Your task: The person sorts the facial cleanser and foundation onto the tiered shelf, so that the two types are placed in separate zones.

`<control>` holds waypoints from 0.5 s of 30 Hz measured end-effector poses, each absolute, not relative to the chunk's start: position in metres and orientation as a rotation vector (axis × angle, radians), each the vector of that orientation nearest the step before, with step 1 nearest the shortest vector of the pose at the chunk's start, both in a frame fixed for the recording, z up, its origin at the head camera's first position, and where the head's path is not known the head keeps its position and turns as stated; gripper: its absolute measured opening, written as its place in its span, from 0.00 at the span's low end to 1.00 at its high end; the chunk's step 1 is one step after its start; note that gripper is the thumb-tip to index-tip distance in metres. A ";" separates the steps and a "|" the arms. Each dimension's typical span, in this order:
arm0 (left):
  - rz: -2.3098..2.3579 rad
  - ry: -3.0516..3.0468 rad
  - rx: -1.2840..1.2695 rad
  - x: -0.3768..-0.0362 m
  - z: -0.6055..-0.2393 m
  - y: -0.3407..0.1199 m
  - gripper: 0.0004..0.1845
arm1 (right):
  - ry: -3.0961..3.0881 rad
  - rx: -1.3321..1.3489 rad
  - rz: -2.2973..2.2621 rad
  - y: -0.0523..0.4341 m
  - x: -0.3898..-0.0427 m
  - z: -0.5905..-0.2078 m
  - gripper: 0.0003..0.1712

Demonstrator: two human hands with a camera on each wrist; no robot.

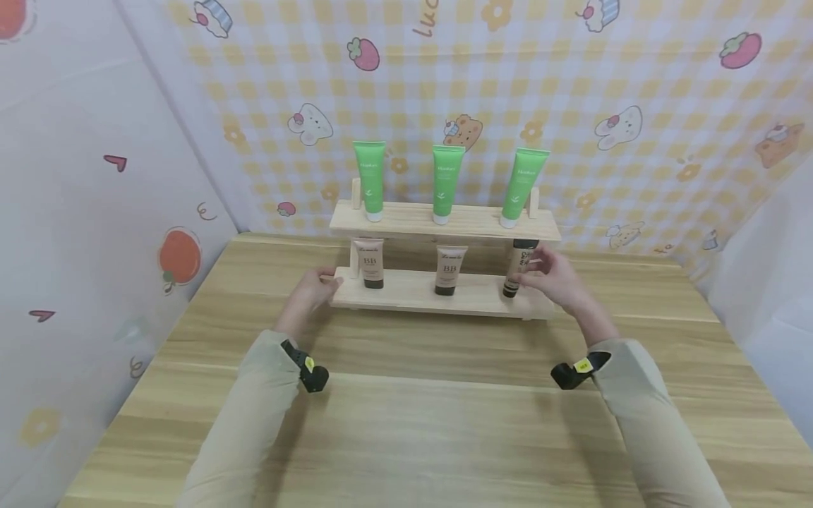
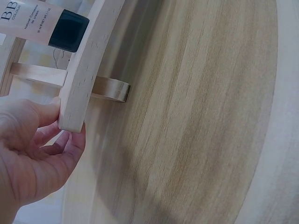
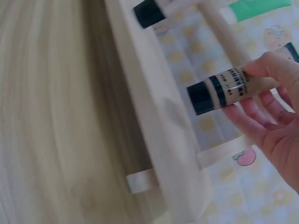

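A two-tier wooden shelf (image 1: 444, 293) stands at the back of the table. Three green tubes (image 1: 443, 182) stand along its top board, and two beige BB tubes (image 1: 371, 262) with black caps stand on the lower board. My left hand (image 1: 325, 282) grips the lower board's left end (image 2: 88, 60), thumb on one face and fingers (image 2: 70, 144) curled round the other. My right hand (image 1: 541, 271) holds a third beige tube (image 3: 233, 86) at the lower board's right end. The tube is tilted, with its black cap (image 3: 201, 99) pointing down close to the board (image 3: 154, 116). I cannot tell whether they touch.
The light wooden table (image 1: 432, 416) stretches from the shelf to me. Patterned cloth walls (image 1: 571, 106) close in the back and both sides. A black wrist camera (image 1: 311, 370) sits on each sleeve.
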State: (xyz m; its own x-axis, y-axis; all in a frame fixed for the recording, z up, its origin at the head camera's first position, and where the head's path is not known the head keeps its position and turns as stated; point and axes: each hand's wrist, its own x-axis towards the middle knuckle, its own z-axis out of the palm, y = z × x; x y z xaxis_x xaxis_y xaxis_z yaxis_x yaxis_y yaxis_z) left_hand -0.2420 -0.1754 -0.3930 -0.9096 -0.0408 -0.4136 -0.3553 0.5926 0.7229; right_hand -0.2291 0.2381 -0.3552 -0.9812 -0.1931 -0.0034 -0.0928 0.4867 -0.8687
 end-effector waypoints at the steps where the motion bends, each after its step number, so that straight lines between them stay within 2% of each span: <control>1: 1.231 2.473 -0.319 -0.242 -0.393 -0.175 0.27 | 2.635 -0.264 -1.527 0.239 -0.229 -0.358 0.20; 15: 1.229 2.471 -0.316 -0.243 -0.396 -0.174 0.26 | 2.647 -0.423 -1.661 0.239 -0.227 -0.385 0.24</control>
State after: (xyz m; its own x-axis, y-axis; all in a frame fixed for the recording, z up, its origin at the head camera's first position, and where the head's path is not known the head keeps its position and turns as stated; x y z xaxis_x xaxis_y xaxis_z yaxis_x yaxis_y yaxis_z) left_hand -0.2425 -0.1745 -0.3965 -0.9096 -0.0384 -0.4137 -0.3530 0.5965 0.7208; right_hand -0.2273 0.2395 -0.3846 -0.9640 -0.2188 0.1513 -0.2314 0.4092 -0.8826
